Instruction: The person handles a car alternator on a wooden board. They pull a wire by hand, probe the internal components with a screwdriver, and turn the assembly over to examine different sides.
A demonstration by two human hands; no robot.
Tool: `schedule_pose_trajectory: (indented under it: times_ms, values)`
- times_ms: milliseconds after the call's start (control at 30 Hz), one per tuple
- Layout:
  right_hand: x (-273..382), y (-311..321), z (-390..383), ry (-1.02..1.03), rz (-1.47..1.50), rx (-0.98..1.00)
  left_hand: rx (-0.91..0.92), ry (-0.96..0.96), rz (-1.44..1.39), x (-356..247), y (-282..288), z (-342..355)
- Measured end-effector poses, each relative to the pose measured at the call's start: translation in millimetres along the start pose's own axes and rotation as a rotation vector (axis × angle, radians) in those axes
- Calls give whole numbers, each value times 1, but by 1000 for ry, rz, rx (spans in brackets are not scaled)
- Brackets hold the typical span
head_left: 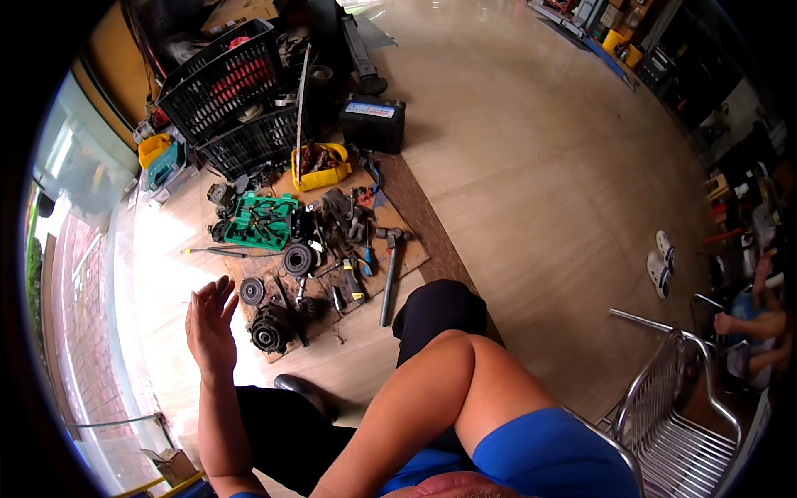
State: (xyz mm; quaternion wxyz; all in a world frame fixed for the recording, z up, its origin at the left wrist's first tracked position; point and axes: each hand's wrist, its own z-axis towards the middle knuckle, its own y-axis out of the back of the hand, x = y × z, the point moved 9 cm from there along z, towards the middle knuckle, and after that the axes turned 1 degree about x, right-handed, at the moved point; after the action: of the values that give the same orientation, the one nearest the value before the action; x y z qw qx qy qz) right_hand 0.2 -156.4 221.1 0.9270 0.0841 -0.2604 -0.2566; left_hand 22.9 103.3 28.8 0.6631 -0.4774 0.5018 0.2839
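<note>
My left hand [212,325] is raised at the left with its fingers loosely apart, holding nothing I can see. It is nearest to a dark pulley [251,290] and an alternator-like machine part [270,329] on the floor, apart from both. My right arm [415,398] is bent across my body, and its hand is out of view below the lower edge. In front of me a stained cardboard sheet [407,264] bears a long-handled grey wrench [388,282], a yellow-and-black handled tool [354,280], a ring-shaped part [298,260] and an open green tool case [264,222].
Black plastic crates [220,91], a cut yellow container [336,173] and a black car battery [365,133] stand beyond the tools. A metal chair [677,423] is at the right, with another person's hand [730,324] behind it. White clogs [658,272] lie on the floor.
</note>
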Motion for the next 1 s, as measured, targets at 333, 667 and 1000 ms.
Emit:
schedule_pose_trajectory:
  times_ms: [333, 667, 1000]
  values:
    - [1, 6, -17, -14, 11, -35, 126, 32, 64, 17, -57, 8]
    - [-3, -2, -11, -3, 51, -7, 110, 16, 42, 14, -62, 7]
    - [-2, -24, -1, 9, 101, 40, 61, 15, 19, 10, -57, 5]
